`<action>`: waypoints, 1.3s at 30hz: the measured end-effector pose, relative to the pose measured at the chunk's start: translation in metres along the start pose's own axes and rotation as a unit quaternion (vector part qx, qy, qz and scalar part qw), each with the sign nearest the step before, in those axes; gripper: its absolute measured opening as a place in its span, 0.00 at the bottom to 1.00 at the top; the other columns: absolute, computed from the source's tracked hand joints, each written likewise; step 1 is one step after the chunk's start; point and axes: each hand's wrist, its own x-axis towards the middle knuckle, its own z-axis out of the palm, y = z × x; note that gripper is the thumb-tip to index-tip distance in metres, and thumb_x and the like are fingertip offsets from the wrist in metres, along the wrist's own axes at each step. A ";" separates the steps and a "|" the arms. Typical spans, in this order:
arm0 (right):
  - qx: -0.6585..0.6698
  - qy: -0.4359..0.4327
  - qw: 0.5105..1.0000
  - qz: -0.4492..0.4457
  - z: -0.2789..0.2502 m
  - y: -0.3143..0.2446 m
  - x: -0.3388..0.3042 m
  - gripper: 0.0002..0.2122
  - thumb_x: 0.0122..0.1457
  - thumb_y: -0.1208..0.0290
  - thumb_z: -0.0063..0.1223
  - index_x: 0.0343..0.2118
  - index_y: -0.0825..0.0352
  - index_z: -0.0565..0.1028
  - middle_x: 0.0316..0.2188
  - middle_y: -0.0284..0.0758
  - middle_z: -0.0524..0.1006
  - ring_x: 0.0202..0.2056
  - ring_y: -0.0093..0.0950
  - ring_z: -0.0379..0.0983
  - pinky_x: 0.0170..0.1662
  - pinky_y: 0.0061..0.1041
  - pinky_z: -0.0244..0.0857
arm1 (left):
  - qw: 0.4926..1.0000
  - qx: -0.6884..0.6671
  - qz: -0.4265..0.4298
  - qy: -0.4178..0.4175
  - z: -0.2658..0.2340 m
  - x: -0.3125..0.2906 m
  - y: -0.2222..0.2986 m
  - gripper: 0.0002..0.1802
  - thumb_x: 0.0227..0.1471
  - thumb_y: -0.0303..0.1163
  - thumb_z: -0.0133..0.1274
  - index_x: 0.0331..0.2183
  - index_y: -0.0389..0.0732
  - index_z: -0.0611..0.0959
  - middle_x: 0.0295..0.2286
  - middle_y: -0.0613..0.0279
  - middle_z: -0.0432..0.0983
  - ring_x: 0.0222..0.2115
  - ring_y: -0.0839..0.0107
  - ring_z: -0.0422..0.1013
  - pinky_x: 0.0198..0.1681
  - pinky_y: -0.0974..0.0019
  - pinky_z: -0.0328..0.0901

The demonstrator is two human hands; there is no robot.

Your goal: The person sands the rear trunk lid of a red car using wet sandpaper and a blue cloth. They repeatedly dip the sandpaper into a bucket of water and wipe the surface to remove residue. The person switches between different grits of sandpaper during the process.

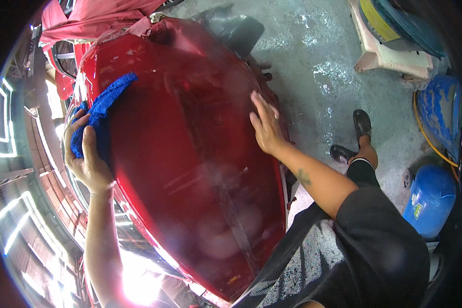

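A large glossy red car body panel [149, 149] fills the middle of the view, with a dull darker strip running along it and chipped patches near its far end. My left hand [91, 159] is at the panel's left edge, its fingers closed around a bunched blue cloth [109, 97]. Part of the cloth stretches out past my fingertips over the red surface. On the right side of the panel, my right hand [266, 126] lies near the edge with its fingers stretched out and nothing in it.
Red fabric [97, 20] drapes over the far left end. A dark side mirror [241, 33] juts out at the far right of the panel. On the wet grey floor [318, 77] stand a blue tank [430, 201], a worn blue drum [439, 110] and an orange hose [427, 136].
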 end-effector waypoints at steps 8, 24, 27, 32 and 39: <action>0.023 0.071 0.996 -0.047 -0.003 0.004 0.071 0.24 0.82 0.60 0.41 0.74 0.66 0.66 0.75 0.51 0.66 0.76 0.48 0.61 0.75 0.51 0.51 | 1.000 0.021 0.021 0.007 0.002 -0.001 0.001 0.18 0.66 0.38 0.61 0.45 0.31 0.90 0.52 0.45 0.85 0.58 0.53 0.77 0.70 0.49 0.61; -0.020 0.036 0.999 0.007 -0.007 -0.060 0.040 0.26 0.79 0.62 0.42 0.73 0.71 0.65 0.75 0.50 0.65 0.77 0.47 0.60 0.75 0.53 0.52 | 0.997 0.074 0.020 0.023 0.001 0.003 0.017 0.13 0.64 0.36 0.67 0.43 0.35 0.91 0.51 0.47 0.86 0.57 0.56 0.78 0.68 0.52 0.63; 0.030 0.094 0.992 -0.084 0.012 -0.100 0.065 0.24 0.80 0.62 0.41 0.72 0.70 0.67 0.74 0.51 0.67 0.74 0.49 0.63 0.74 0.55 0.54 | 0.997 0.076 0.019 0.021 -0.001 0.001 0.015 0.14 0.64 0.36 0.67 0.43 0.35 0.91 0.51 0.47 0.86 0.57 0.56 0.78 0.68 0.52 0.63; 0.044 0.070 0.986 -0.147 0.003 -0.165 0.109 0.24 0.79 0.62 0.43 0.72 0.69 0.66 0.75 0.49 0.66 0.76 0.48 0.61 0.75 0.57 0.52 | 0.998 0.055 -0.005 0.023 0.000 0.000 0.010 0.14 0.64 0.36 0.67 0.44 0.35 0.91 0.51 0.46 0.86 0.56 0.55 0.79 0.68 0.52 0.63; 0.078 0.076 0.986 -0.130 0.008 -0.138 0.082 0.26 0.77 0.64 0.46 0.74 0.68 0.64 0.76 0.49 0.64 0.77 0.50 0.58 0.76 0.59 0.49 | 0.998 0.064 0.015 0.026 0.002 0.001 0.018 0.13 0.64 0.35 0.67 0.44 0.35 0.91 0.51 0.47 0.86 0.57 0.57 0.78 0.68 0.54 0.63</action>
